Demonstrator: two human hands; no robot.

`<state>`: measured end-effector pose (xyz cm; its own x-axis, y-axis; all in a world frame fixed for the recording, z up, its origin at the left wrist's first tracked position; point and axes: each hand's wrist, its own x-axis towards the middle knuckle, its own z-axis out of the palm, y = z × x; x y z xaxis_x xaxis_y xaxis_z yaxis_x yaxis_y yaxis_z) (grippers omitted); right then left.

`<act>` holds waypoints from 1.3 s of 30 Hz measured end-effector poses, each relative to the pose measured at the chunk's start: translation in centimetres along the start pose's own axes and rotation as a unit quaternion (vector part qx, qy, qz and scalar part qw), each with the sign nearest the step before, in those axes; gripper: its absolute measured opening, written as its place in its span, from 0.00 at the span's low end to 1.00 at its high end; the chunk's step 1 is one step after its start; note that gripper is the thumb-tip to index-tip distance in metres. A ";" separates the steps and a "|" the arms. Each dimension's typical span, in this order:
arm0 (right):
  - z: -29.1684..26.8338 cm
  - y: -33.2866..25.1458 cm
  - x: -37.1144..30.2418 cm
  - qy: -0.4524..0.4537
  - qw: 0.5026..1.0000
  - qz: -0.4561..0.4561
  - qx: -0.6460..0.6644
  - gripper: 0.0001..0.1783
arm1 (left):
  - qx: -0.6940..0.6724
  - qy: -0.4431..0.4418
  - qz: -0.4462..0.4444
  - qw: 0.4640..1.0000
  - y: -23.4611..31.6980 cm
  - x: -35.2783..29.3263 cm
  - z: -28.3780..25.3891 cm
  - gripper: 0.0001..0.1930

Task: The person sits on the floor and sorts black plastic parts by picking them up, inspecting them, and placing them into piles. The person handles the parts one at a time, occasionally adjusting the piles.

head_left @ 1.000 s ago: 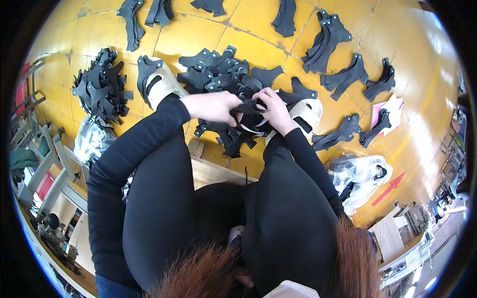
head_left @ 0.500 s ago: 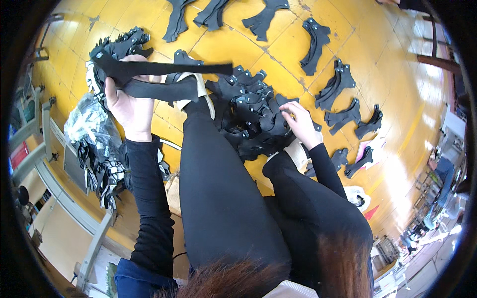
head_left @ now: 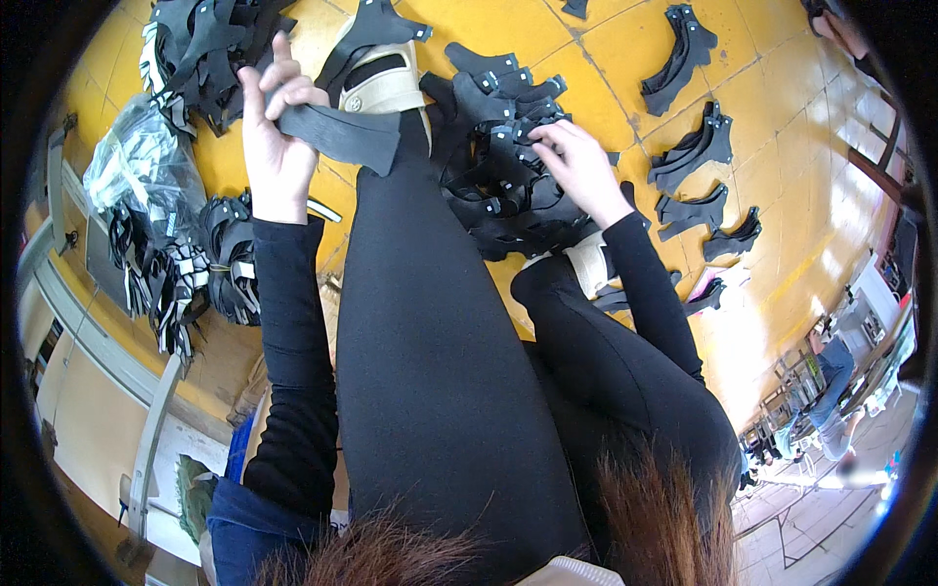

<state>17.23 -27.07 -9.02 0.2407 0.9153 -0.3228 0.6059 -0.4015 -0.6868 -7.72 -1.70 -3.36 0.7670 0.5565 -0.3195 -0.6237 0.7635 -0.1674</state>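
Note:
My left hand (head_left: 278,132) is raised beside my left leg, its fingers closed on a flat black cut piece (head_left: 342,137) whose broad end points right over my knee. Low over a loose heap of black cut pieces (head_left: 489,181), many with small white labels, is my right hand (head_left: 578,166). Its thumb and forefinger pinch at the edge of one labelled piece at the heap's right side; the fingertips partly hide the grip. Another black piece (head_left: 376,34) lies across the front of my beige left shoe (head_left: 386,83).
Small stacks of black pieces (head_left: 692,146) lie in a curve on the yellow floor at right. At left are a big bundle of black pieces (head_left: 200,49), a clear plastic bag (head_left: 147,161), tied bundles (head_left: 230,259) and a grey metal frame (head_left: 107,342). My right shoe (head_left: 589,264) borders the heap.
The long black strip that stretched right from my left hand no longer shows; only the broad piece does. My right hand has come in to the heap and closed. The view has shifted.

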 end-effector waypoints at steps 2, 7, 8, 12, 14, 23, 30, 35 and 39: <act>1.7 -0.7 -0.4 0.018 0.996 -0.046 -0.071 0.09 | 0.098 -0.001 0.012 0.995 -0.2 -0.2 -0.4 0.14; 2.0 -0.8 -1.1 0.009 0.998 -0.024 -0.059 0.11 | 0.385 0.111 0.104 0.910 -0.3 -1.4 0.2 0.16; 1.3 -0.7 -1.0 -0.006 0.999 -0.017 -0.037 0.11 | 0.407 0.114 0.109 0.900 0.0 -1.3 0.5 0.16; -3.5 -0.4 0.7 -0.047 0.998 -0.049 0.014 0.10 | 0.469 0.112 0.128 0.867 1.2 -0.8 2.1 0.17; -6.0 -0.2 2.2 -0.066 0.996 -0.062 -0.016 0.10 | 0.511 0.098 0.135 0.843 1.2 0.2 3.4 0.19; -5.8 2.7 10.3 -0.177 0.970 -0.106 -0.132 0.13 | 0.359 0.018 0.097 0.928 -3.1 6.7 4.7 0.15; -1.8 5.0 10.1 -0.123 0.970 -0.153 -0.144 0.12 | 0.332 0.043 0.080 0.939 -6.0 5.4 3.4 0.21; -3.2 7.2 8.6 -0.188 0.972 -0.094 -0.103 0.13 | 0.329 0.050 0.021 0.943 -7.5 4.2 1.6 0.19; -4.1 8.3 7.1 -0.134 0.990 -0.024 -0.046 0.13 | 0.350 0.058 0.016 0.935 -7.7 4.4 1.4 0.19</act>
<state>27.01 -23.78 -14.33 0.0078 0.8879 -0.4599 0.6809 -0.3415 -0.6478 0.69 -4.63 -2.15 0.7034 0.5738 -0.4195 -0.3625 0.7973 0.4826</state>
